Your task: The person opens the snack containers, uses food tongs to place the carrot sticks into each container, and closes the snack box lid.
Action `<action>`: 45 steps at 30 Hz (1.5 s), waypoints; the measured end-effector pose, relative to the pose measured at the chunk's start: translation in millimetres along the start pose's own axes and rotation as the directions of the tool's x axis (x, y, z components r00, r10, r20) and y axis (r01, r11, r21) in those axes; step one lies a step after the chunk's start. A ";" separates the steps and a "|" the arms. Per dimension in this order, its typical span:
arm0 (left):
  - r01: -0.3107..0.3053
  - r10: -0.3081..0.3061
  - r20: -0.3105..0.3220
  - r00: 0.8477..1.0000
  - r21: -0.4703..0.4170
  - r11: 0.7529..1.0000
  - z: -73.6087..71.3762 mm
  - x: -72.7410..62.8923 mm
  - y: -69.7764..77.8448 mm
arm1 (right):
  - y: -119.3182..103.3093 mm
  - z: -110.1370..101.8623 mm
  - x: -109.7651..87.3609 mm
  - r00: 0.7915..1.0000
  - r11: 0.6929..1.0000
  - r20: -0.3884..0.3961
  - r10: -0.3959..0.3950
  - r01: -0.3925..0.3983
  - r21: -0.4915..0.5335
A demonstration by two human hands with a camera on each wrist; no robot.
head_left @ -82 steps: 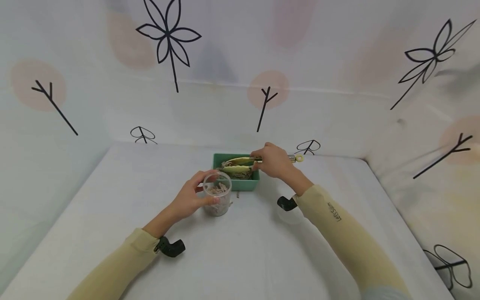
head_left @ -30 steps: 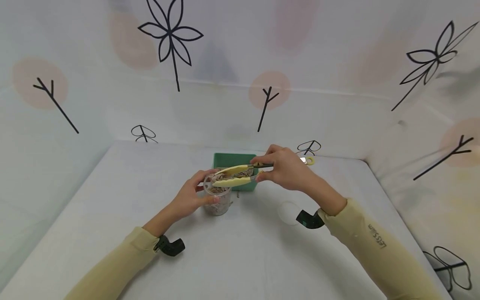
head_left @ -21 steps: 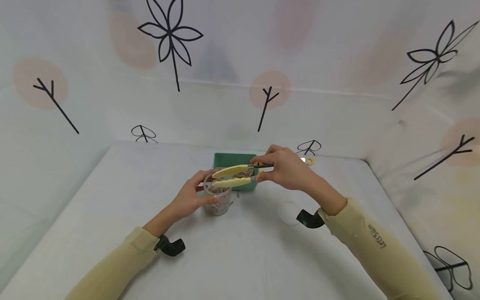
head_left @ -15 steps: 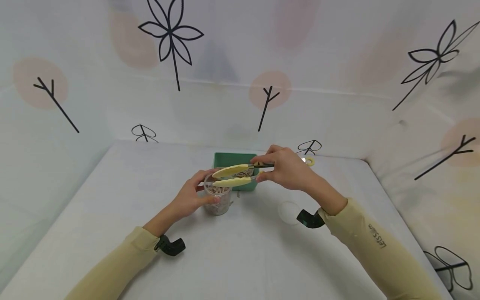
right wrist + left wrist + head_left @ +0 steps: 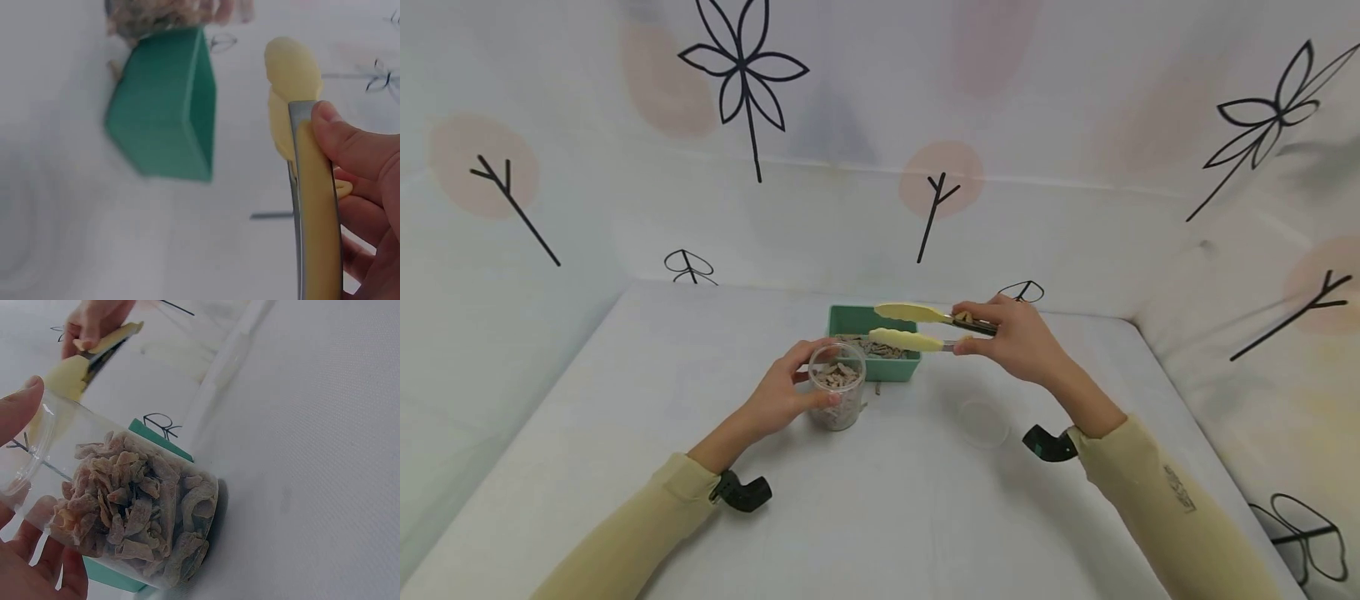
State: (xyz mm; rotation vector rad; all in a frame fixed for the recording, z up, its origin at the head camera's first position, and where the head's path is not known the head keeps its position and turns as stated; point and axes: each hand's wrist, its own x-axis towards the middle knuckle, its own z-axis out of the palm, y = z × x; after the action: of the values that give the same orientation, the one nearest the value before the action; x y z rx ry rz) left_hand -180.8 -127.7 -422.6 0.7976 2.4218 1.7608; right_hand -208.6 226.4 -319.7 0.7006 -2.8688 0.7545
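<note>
In the head view my left hand (image 5: 778,393) holds a clear plastic jar (image 5: 844,408) upright on the table. Pale brown dried strips fill much of it, as the left wrist view shows of the jar (image 5: 144,512). My right hand (image 5: 1018,340) grips yellow-tipped tongs (image 5: 910,340) with thumb and fingers. Their tips stand apart over the green box (image 5: 891,372), with nothing seen between them. Similar dried pieces (image 5: 880,348) lie in that box, just behind the jar. In the right wrist view the tongs (image 5: 319,219) are beside the box.
A clear round lid (image 5: 983,423) lies on the white tabletop (image 5: 880,517), right of the jar. One small loose piece (image 5: 877,388) is in front of the box. Patterned cloth walls (image 5: 835,225) rise at the back and sides.
The tongs went from the box to over the jar, and the pieces between their tips dropped in. Since then they have moved right and back above the box, spread wider. The left hand stays put.
</note>
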 end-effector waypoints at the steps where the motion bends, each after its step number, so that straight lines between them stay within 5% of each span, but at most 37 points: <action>1: -0.001 0.001 0.000 1.000 0.001 1.000 -0.3 -0.2 -0.2 | 8.1 1.9 -3.1 1.000 1.000 -0.004 0.024 -0.024 0.000; 11: -0.016 0.016 -0.011 1.000 0.006 1.000 0.6 -0.7 -2.7 | 87.1 20.7 -48.1 0.967 0.968 -0.047 0.252 -0.252 0.010; 21: -0.014 0.014 -0.017 1.000 -0.002 1.000 1.3 -1.5 -2.2 | 142.3 30.0 -78.8 0.926 0.927 -0.071 0.372 -0.374 -0.015; 31: -0.026 0.026 -0.008 1.000 -0.027 0.999 1.4 -1.3 -2.6 | 156.2 38.9 -92.0 0.921 0.922 -0.043 0.388 -0.388 0.016; 39: 0.002 -0.002 -0.028 1.000 -0.023 1.000 2.3 -1.6 -3.8 | 158.9 26.1 -93.0 0.913 0.918 0.103 0.395 -0.396 -0.004; 45: -0.006 0.005 -0.012 1.000 -0.009 1.000 1.5 -0.3 -3.3 | 154.7 16.7 -101.4 0.916 0.926 0.135 0.378 -0.376 -0.043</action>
State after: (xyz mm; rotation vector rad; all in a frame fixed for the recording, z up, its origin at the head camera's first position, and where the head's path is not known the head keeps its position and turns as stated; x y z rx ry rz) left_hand -181.2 -127.2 -426.2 0.7962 2.4199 1.7817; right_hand -188.3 379.2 -423.4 0.1996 -3.1823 0.7457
